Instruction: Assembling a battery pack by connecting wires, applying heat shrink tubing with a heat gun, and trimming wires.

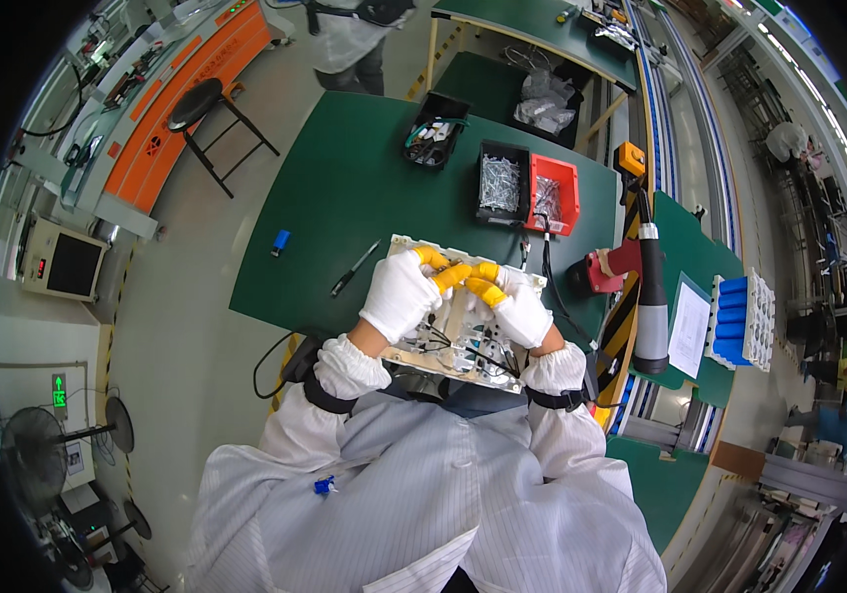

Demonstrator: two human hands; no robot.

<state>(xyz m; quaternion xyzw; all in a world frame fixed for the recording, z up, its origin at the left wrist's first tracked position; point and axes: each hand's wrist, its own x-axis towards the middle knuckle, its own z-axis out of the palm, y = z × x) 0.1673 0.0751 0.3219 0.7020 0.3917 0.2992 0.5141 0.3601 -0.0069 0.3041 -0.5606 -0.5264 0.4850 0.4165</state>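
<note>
Both hands — left (402, 294), right (520, 311) — grip closed on the white panel (455, 336) (wires across it).

Both gloved hands, the left hand (402, 293) and right hand (517, 308), press yellow fingertips (458, 274) onto a pale panel (443, 341) on the green table (344, 188); a screwdriver (354, 270) lies just beyond the left hand.

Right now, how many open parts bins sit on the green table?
3: a black bin with cables at the far left, a black bin of screws, and a red bin beside it. Others may be hidden.
</note>
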